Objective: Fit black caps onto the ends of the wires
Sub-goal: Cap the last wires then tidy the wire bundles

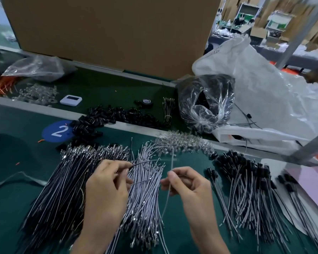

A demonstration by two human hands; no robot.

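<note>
My left hand point(108, 182) pinches a thin wire point(139, 163) above a pile of grey wires point(145, 195). My right hand point(187, 182) pinches another grey wire point(172, 162) that rises toward a heap of clear sleeves point(184, 142). A fan of dark wires with metal terminals point(66, 180) lies to the left. Loose black caps point(103, 118) are heaped at the back left. Wires with black caps fitted point(250, 184) lie to the right.
A green mat point(17, 162) with a blue "2" sticker point(57, 132) covers the bench. Behind stand a large cardboard box point(108, 30), a bagged coil of black wire point(206, 103), a white plastic sack point(264, 92), a white timer point(71, 100) and a tape roll point(147, 102).
</note>
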